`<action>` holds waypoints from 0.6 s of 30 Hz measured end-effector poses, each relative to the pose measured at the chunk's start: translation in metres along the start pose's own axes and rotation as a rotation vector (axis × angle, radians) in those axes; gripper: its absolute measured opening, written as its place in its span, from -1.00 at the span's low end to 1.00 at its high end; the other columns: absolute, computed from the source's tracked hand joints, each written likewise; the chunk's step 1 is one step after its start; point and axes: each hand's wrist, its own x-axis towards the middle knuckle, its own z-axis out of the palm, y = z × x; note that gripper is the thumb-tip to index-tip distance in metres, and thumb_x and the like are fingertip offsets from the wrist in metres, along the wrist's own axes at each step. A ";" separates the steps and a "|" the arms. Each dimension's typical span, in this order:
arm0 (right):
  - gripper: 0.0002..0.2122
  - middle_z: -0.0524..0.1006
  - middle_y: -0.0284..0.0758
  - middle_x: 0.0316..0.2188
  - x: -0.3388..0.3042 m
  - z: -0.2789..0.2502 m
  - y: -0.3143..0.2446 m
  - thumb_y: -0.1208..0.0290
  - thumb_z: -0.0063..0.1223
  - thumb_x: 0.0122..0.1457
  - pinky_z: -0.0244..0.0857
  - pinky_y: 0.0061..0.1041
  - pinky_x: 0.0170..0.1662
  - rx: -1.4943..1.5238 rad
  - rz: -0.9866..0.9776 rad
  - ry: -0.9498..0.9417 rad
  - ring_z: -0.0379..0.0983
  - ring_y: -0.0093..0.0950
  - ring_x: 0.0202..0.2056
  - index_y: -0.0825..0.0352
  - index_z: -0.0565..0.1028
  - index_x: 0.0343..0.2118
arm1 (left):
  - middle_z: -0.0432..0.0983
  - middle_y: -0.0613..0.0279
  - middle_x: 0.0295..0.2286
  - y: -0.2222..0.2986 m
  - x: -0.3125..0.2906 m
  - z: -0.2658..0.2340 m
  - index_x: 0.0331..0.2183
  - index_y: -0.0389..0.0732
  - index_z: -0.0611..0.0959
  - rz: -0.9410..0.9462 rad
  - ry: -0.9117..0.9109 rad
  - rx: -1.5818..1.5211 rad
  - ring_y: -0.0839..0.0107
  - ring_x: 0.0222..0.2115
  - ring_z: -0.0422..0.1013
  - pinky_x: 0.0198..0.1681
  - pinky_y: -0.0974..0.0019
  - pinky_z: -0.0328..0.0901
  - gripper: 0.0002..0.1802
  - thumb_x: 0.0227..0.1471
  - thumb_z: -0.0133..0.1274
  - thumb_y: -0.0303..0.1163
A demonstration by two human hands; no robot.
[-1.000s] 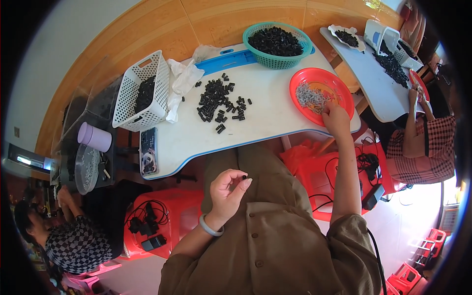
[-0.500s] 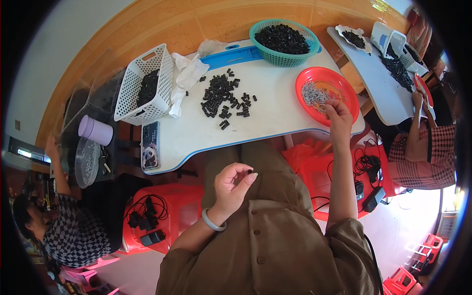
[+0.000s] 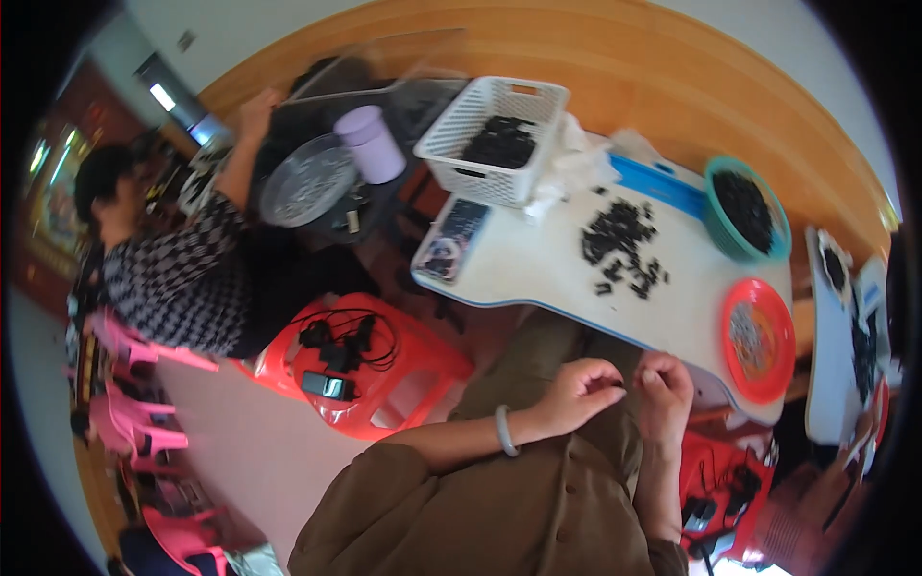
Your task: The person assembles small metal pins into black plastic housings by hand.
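Orange-brown panels (image 3: 634, 43) run along the wall behind your white table (image 3: 538, 269), which has a blue edge. From your head, you look down at both of your hands, which are close together over your lap, with a little gap between them. Your left hand (image 3: 581, 398) is mostly closed, with its thumb and pointing finger pinched on a small black piece (image 3: 618, 386). You wear a gray bangle (image 3: 505, 430) on that wrist. Your right hand (image 3: 665, 392) has its fingers curled in toward the thumb, but it is too blurry to tell how tight they are or if they have hold of anything.

More black pieces (image 3: 618, 233) lie in a loose pile on your table. To their right is a red plate (image 3: 785, 346) with silver bits (image 3: 744, 328) in it, and behind that is a teal basket (image 3: 722, 230) full of black things. On the left you have a white basket (image 3: 509, 187) with black things inside, and a phone (image 3: 455, 238) near the table's edge. Farther left, a person in a checked shirt (image 3: 173, 283) reaches out one arm.
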 end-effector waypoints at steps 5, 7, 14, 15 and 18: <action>-0.90 0.40 -0.35 -0.42 -0.002 0.025 0.002 0.68 0.06 -0.04 0.20 -0.60 -0.23 -0.030 -0.068 -0.071 0.30 -0.56 -0.37 0.38 0.47 -0.43 | 0.45 0.31 -0.56 0.017 -0.005 -0.009 -0.44 -0.29 0.54 0.060 0.083 0.034 0.59 -0.52 0.32 -0.45 0.45 0.27 -0.90 -0.08 0.13 -0.54; -0.90 0.40 -0.36 -0.41 -0.001 0.035 0.006 0.69 0.06 -0.05 0.18 -0.59 -0.19 -0.052 -0.070 -0.090 0.30 -0.56 -0.34 0.38 0.48 -0.43 | 0.44 0.34 -0.54 0.016 -0.008 -0.017 -0.40 -0.29 0.54 0.089 0.100 0.045 0.62 -0.51 0.31 -0.45 0.48 0.26 -0.88 -0.05 0.14 -0.52; -0.89 0.42 -0.36 -0.37 -0.003 0.053 0.009 0.69 0.07 -0.06 0.15 -0.57 -0.11 -0.093 -0.059 -0.102 0.30 -0.54 -0.28 0.37 0.49 -0.44 | 0.45 0.35 -0.51 0.018 -0.016 -0.029 -0.38 -0.29 0.55 0.142 0.133 0.033 0.63 -0.49 0.31 -0.45 0.49 0.24 -0.85 -0.06 0.17 -0.49; -0.89 0.42 -0.36 -0.38 -0.001 0.054 0.009 0.68 0.08 -0.06 0.15 -0.56 -0.11 -0.089 -0.058 -0.100 0.30 -0.53 -0.28 0.37 0.49 -0.44 | 0.45 0.35 -0.51 0.021 -0.014 -0.032 -0.38 -0.28 0.56 0.147 0.128 0.056 0.62 -0.49 0.32 -0.44 0.49 0.25 -0.85 -0.06 0.17 -0.50; -0.95 0.43 -0.35 -0.38 0.005 0.053 0.008 0.61 0.08 -0.02 0.17 -0.52 -0.10 -0.110 -0.099 -0.166 0.32 -0.49 -0.25 0.38 0.48 -0.45 | 0.45 0.37 -0.46 0.023 -0.012 -0.031 -0.38 -0.29 0.56 0.137 0.172 0.001 0.66 -0.46 0.33 -0.41 0.53 0.26 -0.87 -0.04 0.17 -0.51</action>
